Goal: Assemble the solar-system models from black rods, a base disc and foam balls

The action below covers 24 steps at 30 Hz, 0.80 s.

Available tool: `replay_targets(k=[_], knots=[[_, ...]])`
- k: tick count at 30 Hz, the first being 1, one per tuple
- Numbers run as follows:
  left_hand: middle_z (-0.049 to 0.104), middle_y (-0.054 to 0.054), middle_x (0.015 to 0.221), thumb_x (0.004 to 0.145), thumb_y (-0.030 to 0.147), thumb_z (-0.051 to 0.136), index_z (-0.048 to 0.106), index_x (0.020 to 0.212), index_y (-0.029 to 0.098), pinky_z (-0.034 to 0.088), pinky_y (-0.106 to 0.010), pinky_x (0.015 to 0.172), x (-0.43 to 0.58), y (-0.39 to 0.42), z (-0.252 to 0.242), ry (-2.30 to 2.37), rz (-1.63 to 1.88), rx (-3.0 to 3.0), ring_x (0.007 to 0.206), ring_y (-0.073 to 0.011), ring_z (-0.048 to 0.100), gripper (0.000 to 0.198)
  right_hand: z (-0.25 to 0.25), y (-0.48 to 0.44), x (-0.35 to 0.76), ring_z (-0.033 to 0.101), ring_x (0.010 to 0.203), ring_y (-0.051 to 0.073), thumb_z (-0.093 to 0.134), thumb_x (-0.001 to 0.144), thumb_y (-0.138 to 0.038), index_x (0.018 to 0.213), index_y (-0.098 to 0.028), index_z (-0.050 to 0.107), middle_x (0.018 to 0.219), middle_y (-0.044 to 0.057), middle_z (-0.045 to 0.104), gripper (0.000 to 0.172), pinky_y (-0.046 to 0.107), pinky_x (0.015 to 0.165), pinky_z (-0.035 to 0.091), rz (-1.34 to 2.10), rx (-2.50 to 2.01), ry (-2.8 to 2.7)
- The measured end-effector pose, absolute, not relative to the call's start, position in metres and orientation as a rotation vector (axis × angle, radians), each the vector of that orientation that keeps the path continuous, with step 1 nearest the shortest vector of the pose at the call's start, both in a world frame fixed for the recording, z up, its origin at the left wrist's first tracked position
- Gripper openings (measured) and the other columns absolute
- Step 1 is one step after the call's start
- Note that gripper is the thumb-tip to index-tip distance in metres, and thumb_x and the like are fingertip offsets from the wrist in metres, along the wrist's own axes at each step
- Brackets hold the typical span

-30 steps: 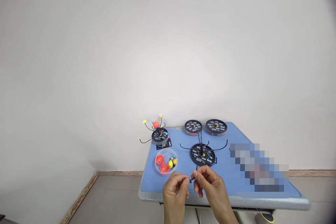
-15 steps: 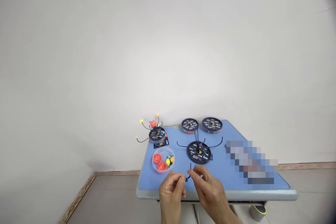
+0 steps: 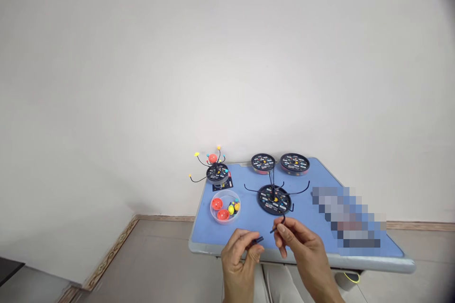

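Note:
My left hand (image 3: pixel 240 258) pinches a short black rod (image 3: pixel 259 240) between thumb and fingers. My right hand (image 3: pixel 298 244) holds a thin curved black wire (image 3: pixel 282 223) by its lower end, a little apart from the rod. Just beyond both hands lies a black printed disc (image 3: pixel 273 200) with upright and curving black wires rising from its centre. To the left stands a similar disc (image 3: pixel 216 173) carrying wires tipped with coloured balls and a red ball. A clear round bowl (image 3: pixel 224 207) holds red half-spheres and small yellow, orange and blue balls.
Two round black-topped cases (image 3: pixel 263 162) (image 3: pixel 294 163) sit at the far edge of the blue table (image 3: pixel 202 232), which has a grey rim. A dark card (image 3: pixel 227 182) lies under the left disc. A pixelated patch (image 3: pixel 348 218) covers the table's right side.
My hands have moved apart, and each now holds its own black piece. My right hand has shifted right with the curved wire. The view has tilted slightly.

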<state>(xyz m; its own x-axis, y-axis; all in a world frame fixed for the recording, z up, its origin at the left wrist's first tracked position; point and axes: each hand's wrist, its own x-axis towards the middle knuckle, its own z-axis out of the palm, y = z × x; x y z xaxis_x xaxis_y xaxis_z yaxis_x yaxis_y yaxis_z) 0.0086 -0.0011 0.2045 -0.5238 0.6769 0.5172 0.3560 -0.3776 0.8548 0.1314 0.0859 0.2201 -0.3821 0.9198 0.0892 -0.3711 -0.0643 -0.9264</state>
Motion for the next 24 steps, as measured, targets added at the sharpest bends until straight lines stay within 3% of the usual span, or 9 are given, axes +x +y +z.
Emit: replay_targets(k=[6, 24], knots=[[0.066, -0.002, 0.078, 0.085, 0.029, 0.070, 0.078, 0.096, 0.024, 0.052, -0.021, 0.051, 0.013, -0.002, 0.207, 1.599, 2.037, 1.381, 0.052, -0.0109, 0.059, 0.014, 0.212, 0.076, 0.129, 0.050, 0.045, 0.011, 0.076, 0.076, -0.048, 0.082, -0.017, 0.071, 0.055, 0.000, 0.063, 0.033, 0.023, 0.045, 0.039, 1.787, -0.637, -1.102], [0.064, -0.003, 0.083, 0.086, 0.028, 0.070, 0.079, 0.097, 0.024, 0.056, -0.022, 0.054, 0.013, 0.003, 0.202, 1.419, 1.974, 1.228, 0.055, -0.0119, 0.066, 0.015, 0.209, 0.080, 0.122, 0.051, 0.043, 0.010, 0.078, 0.074, -0.048, 0.078, -0.016, 0.069, 0.055, 0.000, 0.064, 0.034, 0.023, 0.046, 0.041, 1.821, -0.600, -1.056]])
